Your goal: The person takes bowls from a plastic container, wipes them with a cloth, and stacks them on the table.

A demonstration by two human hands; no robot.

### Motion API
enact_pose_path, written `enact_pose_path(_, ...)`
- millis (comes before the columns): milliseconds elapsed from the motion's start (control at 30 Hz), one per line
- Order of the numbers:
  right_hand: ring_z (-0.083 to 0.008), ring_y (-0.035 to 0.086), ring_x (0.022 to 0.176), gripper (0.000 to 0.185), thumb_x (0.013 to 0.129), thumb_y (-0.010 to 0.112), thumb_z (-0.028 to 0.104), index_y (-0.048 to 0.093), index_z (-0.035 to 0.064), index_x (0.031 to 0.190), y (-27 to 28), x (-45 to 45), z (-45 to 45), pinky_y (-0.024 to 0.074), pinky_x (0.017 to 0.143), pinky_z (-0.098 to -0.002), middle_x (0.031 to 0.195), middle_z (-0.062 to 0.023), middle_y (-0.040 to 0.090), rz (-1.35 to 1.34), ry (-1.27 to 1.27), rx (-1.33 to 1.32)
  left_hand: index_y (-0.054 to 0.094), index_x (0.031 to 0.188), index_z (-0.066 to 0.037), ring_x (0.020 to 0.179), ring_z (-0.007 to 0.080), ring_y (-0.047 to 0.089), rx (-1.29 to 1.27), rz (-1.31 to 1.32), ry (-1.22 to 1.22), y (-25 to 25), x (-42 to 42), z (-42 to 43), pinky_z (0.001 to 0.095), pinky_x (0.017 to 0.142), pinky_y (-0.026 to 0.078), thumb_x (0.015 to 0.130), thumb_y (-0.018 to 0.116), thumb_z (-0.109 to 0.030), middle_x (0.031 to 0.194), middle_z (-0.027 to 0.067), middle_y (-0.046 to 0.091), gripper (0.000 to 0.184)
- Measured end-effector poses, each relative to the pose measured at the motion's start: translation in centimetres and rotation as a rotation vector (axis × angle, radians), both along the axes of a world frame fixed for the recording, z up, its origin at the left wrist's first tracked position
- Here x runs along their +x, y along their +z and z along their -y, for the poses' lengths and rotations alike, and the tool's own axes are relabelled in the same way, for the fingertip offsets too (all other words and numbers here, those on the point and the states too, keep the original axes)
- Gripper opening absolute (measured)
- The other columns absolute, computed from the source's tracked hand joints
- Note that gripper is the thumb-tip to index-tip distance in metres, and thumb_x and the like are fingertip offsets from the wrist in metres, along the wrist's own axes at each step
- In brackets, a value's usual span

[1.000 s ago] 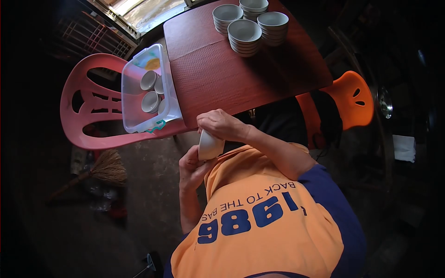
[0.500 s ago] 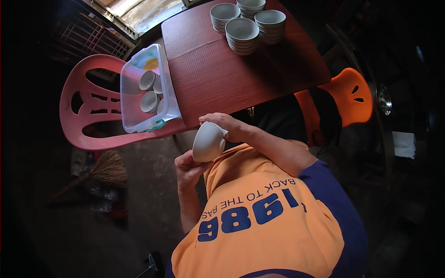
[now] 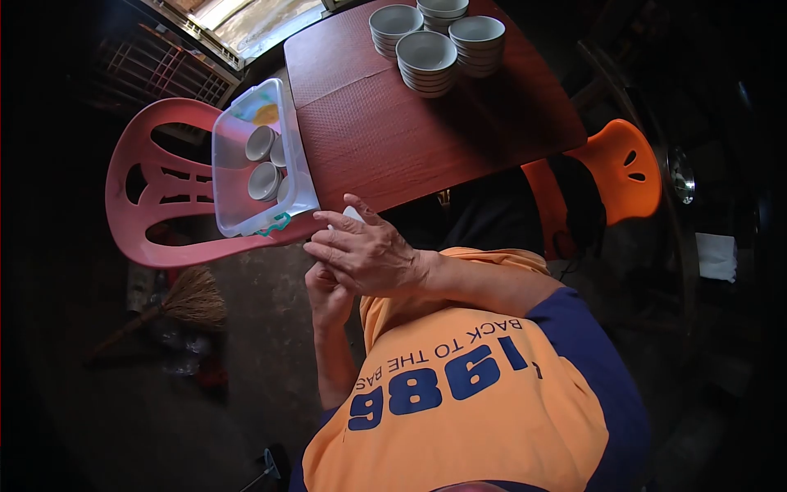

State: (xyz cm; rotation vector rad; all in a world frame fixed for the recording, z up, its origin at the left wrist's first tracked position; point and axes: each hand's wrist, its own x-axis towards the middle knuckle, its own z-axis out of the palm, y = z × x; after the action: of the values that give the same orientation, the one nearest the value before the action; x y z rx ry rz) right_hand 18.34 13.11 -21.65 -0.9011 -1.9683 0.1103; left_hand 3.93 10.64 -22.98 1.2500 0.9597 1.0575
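My right hand [image 3: 373, 252] lies across a white bowl [image 3: 352, 215], its fingers reaching left and its thumb pointing up. Only a small white part shows between thumb and fingers; the rest of the bowl is hidden. Just below and left, my left hand [image 3: 329, 297] has its fingers curled at the bowl's lower side, partly covered by the right hand. Both hands are in front of my orange shirt, near the close edge of the red table [image 3: 369, 131].
Several stacks of white bowls [image 3: 427, 53] stand at the table's far side. Left of it, a clear plastic bin [image 3: 232, 193] with more bowls [image 3: 264, 181] rests on a pink chair [image 3: 127, 193]. An orange chair [image 3: 631, 197] is at right, a broom [image 3: 195, 299] at lower left.
The bowl was in plain view between my hands and is now mostly covered. My right hand has moved left and down over it, its fingers spreading. The left hand has stayed close to its place.
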Motion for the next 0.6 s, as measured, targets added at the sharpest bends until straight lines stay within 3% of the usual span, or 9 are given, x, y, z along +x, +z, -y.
enact_pose_path(67, -0.0275, 0.053, 0.116, 0.031, 0.083, 0.054, 0.021, 0.062, 0.0035, 0.107, -0.6, 1.4, -1.7, 0.0273, 0.105, -0.0550, 0.110, -0.0100, 0.062, -0.017, 0.015, -0.252, 0.058, 0.095, 0.002, 0.086, 0.0090, 0.057, 0.012, 0.103, -0.111, 0.5, 0.1, -0.1, 0.0227, 0.077, 0.046, 0.079, 0.063, 0.004, 0.089, 0.0031, 0.061, 0.017)
enact_pose_path(100, -0.0278, 0.058, 0.109, 0.029, 0.086, 0.049, 0.016, 0.062, 0.0021, 0.108, -1.7, 2.3, -3.0, 0.0414, 0.096, -0.0487, 0.113, -0.0127, 0.061, 0.107, 0.091, -0.250, 0.058, 0.098, 0.003, 0.087, 0.0093, 0.057, -0.054, 0.059, -0.099, 1.5, 0.6, 0.2, 0.0227, 0.078, 0.046, 0.078, 0.064, 0.004, 0.091, 0.0041, 0.062, 0.021)
enact_pose_path(200, -0.0313, 0.061, 0.101, 0.029, 0.086, 0.049, 0.013, 0.058, -0.0034, 0.109, -2.8, 4.0, -5.7, 0.0510, 0.084, -0.0354, 0.113, -0.0172, 0.061, -0.513, 0.651, -1.123, 0.058, 0.103, 0.004, 0.088, 0.0100, 0.058, -0.096, 0.068, -0.094, 1.6, 1.2, 0.2, 0.0237, 0.080, 0.047, 0.078, 0.065, 0.006, 0.094, 0.0058, 0.063, 0.027)
enact_pose_path(233, -0.0313, 0.061, 0.101, 0.029, 0.086, 0.049, 0.013, 0.058, -0.0034, 0.109, -3.2, 3.7, -5.4, 0.0510, 0.084, -0.0354, 0.113, -0.0172, 0.061, -0.510, 0.650, -1.124, 0.057, 0.106, 0.005, 0.089, 0.0105, 0.059, -0.079, 0.119, -0.091, 1.3, 1.2, 0.1, 0.0248, 0.081, 0.049, 0.078, 0.066, 0.007, 0.096, 0.0064, 0.063, 0.029)
enact_pose_path(300, -0.0321, 0.061, 0.101, 0.033, 0.087, 0.049, 0.015, 0.056, -0.0018, 0.115, -4.4, 2.5, -4.7, 0.0511, 0.083, -0.0374, 0.116, -0.0190, 0.059, -0.159, 0.180, -0.429, 0.056, 0.108, 0.005, 0.090, 0.0111, 0.060, -0.111, 0.207, -0.053, 1.0, 1.4, 0.0, 0.0249, 0.081, 0.049, 0.078, 0.065, 0.007, 0.098, 0.0072, 0.063, 0.031)
enact_pose_path(333, -0.0332, 0.057, 0.109, 0.035, 0.090, 0.048, 0.020, 0.056, 0.0003, 0.119, -2.2, 2.5, -3.2, 0.0440, 0.093, -0.0445, 0.120, -0.0186, 0.057, 0.058, 0.090, -0.207, 0.055, 0.110, 0.006, 0.091, 0.0117, 0.060, -0.142, 0.289, -0.023, 0.8, 1.5, -0.2, 0.0251, 0.082, 0.050, 0.078, 0.065, 0.007, 0.100, 0.0081, 0.062, 0.033)
enact_pose_path(433, -0.0344, 0.049, 0.120, 0.042, 0.088, 0.052, 0.030, 0.056, -0.0006, 0.117, 0.7, 0.3, 0.0, 0.0248, 0.105, -0.0564, 0.121, -0.0154, 0.057, 0.030, -0.027, -0.092, 0.053, 0.111, 0.005, 0.095, 0.0125, 0.060, -0.164, 0.476, 0.038, 0.3, 1.5, -0.5, 0.0243, 0.081, 0.050, 0.078, 0.065, 0.003, 0.105, 0.0104, 0.061, 0.036)
enact_pose_path(533, -0.0322, 0.048, 0.121, 0.038, 0.091, 0.047, 0.023, 0.055, -0.0008, 0.120, 0.1, 1.6, -1.3, 0.0258, 0.104, -0.0572, 0.129, -0.0162, 0.051, -0.008, 0.025, -0.358, 0.052, 0.112, 0.006, 0.097, 0.0158, 0.060, -0.179, 0.487, 0.013, -0.5, 0.8, -0.2, 0.0287, 0.085, 0.049, 0.076, 0.065, 0.004, 0.107, 0.0118, 0.061, 0.038)
enact_pose_path(600, -0.0287, 0.057, 0.109, 0.039, 0.094, 0.040, 0.023, 0.055, -0.0027, 0.119, -1.8, 2.8, -3.1, 0.0396, 0.097, -0.0455, 0.117, -0.0196, 0.058, -0.134, 0.182, -0.526, 0.052, 0.113, 0.006, 0.097, 0.0184, 0.061, -0.216, 0.529, 0.007, -0.5, 0.5, 0.1, 0.0331, 0.091, 0.047, 0.075, 0.065, 0.006, 0.106, 0.0127, 0.061, 0.039)
